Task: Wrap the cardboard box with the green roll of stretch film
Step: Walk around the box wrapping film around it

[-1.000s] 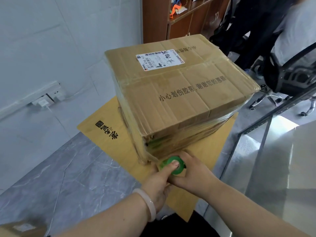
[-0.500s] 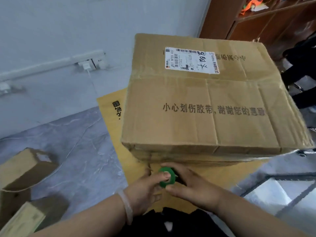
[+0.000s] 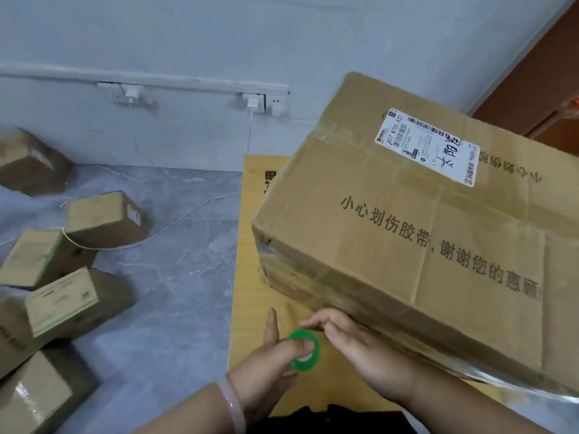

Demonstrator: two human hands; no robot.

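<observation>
Against half a second ago, my view has swung left. The cardboard box (image 3: 407, 245) now fills the space beyond and to the right of the right hand (image 3: 369, 355), instead of sitting straight ahead of both hands. The green roll (image 3: 305, 349) has come a little away from the box's lower edge. The right hand, which was wrapped over the roll, has loosened.

The box stands on a yellow board (image 3: 250, 245) that runs under both hands and on beyond the left hand (image 3: 269, 368). Shiny stretch film (image 3: 313, 283) bands the box's lower side just beyond the right fingertips, and a white shipping label (image 3: 429, 145) sits on its top, far from both hands. Left of the left hand is grey marbled floor (image 3: 175, 277) with several small cartons (image 3: 103, 219) scattered well apart from it. A thin white cable (image 3: 175, 227) trails across the floor towards the wall sockets (image 3: 263, 103) on the pale wall (image 3: 219, 42). A brown cabinet (image 3: 532, 73) shows far off beyond the right hand.

The left hand grips the roll, which sits between the two hands, just short of the box. Its thumb is pressed across the roll's open end, its forefinger stands straight up beside the roll, and a pale bangle (image 3: 233, 402) circles the wrist. The right hand comes in from the right with fingers loosely spread, tips just beside the roll's far rim and close under the box edge. I cannot tell whether they touch the roll or the film.
</observation>
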